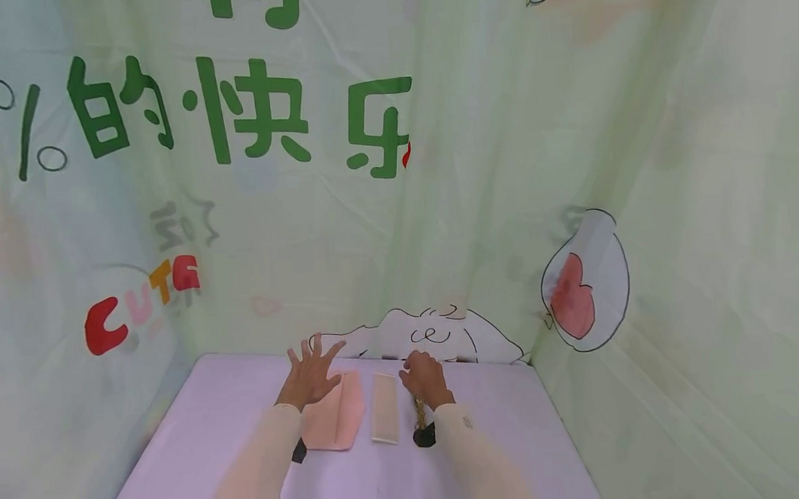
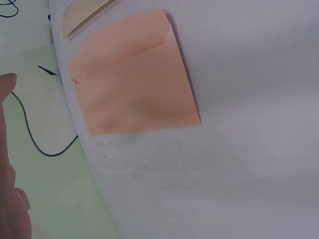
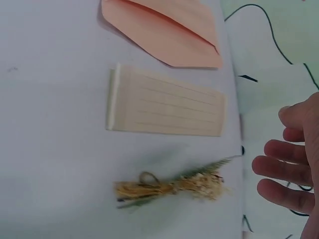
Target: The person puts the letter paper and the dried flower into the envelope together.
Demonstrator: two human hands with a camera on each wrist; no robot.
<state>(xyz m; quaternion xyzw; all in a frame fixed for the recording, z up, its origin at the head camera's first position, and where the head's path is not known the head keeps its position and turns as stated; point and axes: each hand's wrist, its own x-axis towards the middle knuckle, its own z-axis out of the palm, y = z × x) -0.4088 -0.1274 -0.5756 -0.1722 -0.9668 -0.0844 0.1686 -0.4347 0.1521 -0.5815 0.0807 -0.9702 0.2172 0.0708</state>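
Head — 2 hands [image 1: 309, 376] [image 1: 425, 378] | 1 envelope [image 1: 337, 418] | 1 paper strip [image 1: 384, 408] | 1 bouquet [image 1: 419, 412]

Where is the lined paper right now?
In the head view, the lined paper lies on the lilac table, right of the pink envelope and left of the dried-flower bundle.

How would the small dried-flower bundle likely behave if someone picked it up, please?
The dried-flower bundle is probably light, being thin stems. Its pale flower heads look fragile and may shed. The looped tie should help it lift together.
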